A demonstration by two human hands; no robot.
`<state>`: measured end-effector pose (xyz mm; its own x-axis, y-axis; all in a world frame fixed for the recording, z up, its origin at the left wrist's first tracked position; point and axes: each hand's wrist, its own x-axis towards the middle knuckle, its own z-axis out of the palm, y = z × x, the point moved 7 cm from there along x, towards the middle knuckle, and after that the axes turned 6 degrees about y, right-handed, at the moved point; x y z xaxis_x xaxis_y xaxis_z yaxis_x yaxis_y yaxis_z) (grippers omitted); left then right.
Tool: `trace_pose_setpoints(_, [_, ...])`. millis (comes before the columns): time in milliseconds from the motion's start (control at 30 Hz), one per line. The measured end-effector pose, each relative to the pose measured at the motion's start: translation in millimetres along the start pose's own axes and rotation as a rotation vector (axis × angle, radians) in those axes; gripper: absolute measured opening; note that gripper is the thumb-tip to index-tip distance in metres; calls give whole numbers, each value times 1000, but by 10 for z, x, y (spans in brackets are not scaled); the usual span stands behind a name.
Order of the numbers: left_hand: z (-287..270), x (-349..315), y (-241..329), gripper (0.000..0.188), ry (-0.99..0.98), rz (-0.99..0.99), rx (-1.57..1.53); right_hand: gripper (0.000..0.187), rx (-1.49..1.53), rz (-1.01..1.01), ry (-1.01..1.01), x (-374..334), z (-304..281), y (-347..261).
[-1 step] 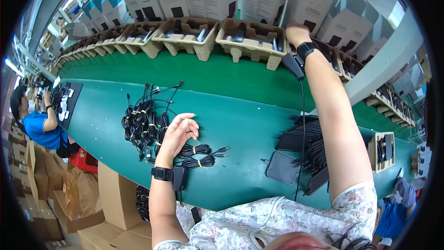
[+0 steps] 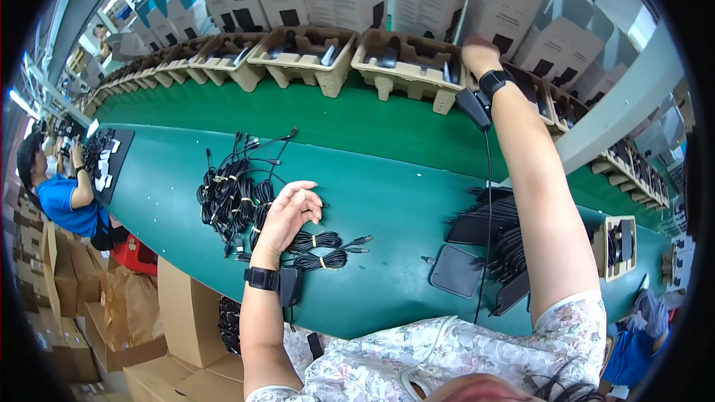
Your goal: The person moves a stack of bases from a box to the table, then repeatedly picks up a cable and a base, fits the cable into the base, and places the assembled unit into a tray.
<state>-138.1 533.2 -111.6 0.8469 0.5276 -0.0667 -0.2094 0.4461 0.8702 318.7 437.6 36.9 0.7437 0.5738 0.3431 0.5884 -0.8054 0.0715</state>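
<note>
My left hand [image 2: 293,212] hovers palm-inward over the table, its fingers loosely curled and apart, holding nothing. Just beside it lies a pile of bundled black cables [image 2: 227,193], each tied with a pale band. Two more cable bundles [image 2: 320,251] rest by the wrist. My right arm stretches far forward, and my right hand [image 2: 480,53] is at the edge of a brown moulded-pulp tray [image 2: 408,78] in the row at the back. Its fingers are blurred and hidden among the trays and upright boxes [image 2: 503,11], so any held thing cannot be made out.
Flat black square devices [image 2: 456,269] are stacked at the right of the green table [image 2: 380,201]. A small tray [image 2: 620,247] stands farther right. Black modules [image 2: 474,108] are strapped at my wrists, one trailing a wire. A grey post [image 2: 625,97] rises at right. A co-worker [image 2: 71,201] sits far left.
</note>
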Motion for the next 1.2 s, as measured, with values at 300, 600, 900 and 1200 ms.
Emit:
trace_pose_setpoints(300, [-44, 137, -10, 24, -14, -14, -13, 31, 223, 294, 320, 103, 468, 423])
trace_pose_setpoints(600, [-60, 94, -13, 21, 51, -34, 79, 32, -101, 116, 305, -158, 197, 368])
trace_pose_setpoints(900, [-45, 72, -80, 19, 39, -70, 155, 27, -153, -68, 185, -105, 272, 398])
trace_pose_setpoints(1200, [-55, 111, -107, 19, 2, 9, 223, 7, -373, -146, 469, -938, -503, -192])
